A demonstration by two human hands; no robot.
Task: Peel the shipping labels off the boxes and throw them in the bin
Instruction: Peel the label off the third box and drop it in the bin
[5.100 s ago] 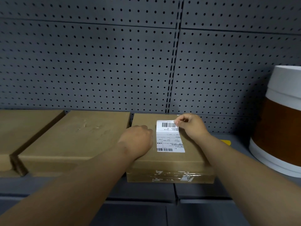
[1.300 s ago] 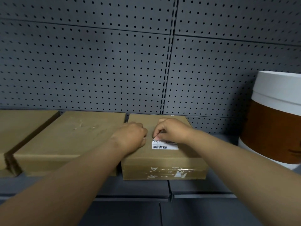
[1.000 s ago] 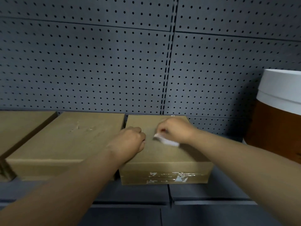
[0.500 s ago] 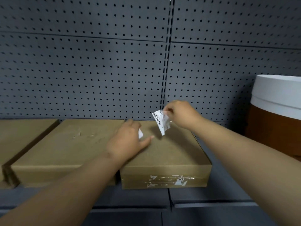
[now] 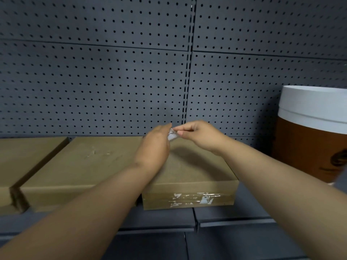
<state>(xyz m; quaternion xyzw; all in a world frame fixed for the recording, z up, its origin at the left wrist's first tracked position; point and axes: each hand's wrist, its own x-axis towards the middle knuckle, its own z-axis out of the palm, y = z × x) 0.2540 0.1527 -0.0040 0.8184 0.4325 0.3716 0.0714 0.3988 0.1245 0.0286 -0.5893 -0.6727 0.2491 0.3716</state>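
A flat brown cardboard box lies on the grey shelf, its top bare and scraps of clear tape on its front face. Above its far edge both hands meet around the peeled white shipping label, which is crumpled small and mostly hidden between the fingers. My right hand pinches the label's right side with thumb and forefinger. My left hand closes on its left side. A white and brown bin stands at the right of the shelf.
Two more brown boxes lie side by side to the left of the first. A grey pegboard wall backs the shelf. The shelf's front edge runs below the boxes.
The label came fully off the box top in my right hand, which lifted it. My left hand left the box and rose to join it, and the label is now bunched between both hands.
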